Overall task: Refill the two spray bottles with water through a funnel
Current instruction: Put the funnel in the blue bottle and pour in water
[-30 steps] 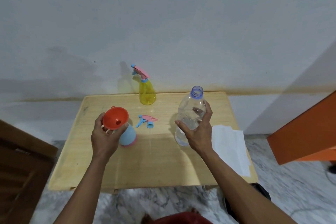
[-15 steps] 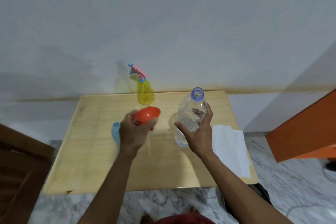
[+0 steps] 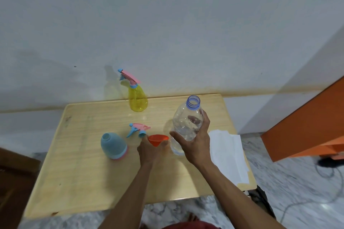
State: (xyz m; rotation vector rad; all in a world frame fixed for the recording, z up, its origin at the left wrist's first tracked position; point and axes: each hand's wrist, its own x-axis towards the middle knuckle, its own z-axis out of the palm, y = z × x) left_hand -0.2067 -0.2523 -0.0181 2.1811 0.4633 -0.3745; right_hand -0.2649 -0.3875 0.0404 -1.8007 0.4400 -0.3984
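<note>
The blue spray bottle (image 3: pixel 113 145) stands uncapped on the wooden table (image 3: pixel 83 182), left of centre. Its pink and blue spray head (image 3: pixel 138 129) lies just behind it to the right. My left hand (image 3: pixel 149 150) holds the orange funnel (image 3: pixel 158 139) low over the table, right of the blue bottle. My right hand (image 3: pixel 195 143) grips the clear, uncapped water bottle (image 3: pixel 187 124), which stands upright next to the funnel. A yellow spray bottle (image 3: pixel 137 98) with its spray head on stands at the table's back edge.
A white paper sheet (image 3: pixel 229 156) lies on the table's right side. An orange cabinet (image 3: pixel 307 122) stands to the right and a dark wooden piece of furniture (image 3: pixel 13 182) to the left. The wall runs right behind the table.
My left hand lifted the funnel off the blue bottle and carried it right, down beside the water bottle. The blue bottle's open neck shows now. My right hand stayed on the water bottle.
</note>
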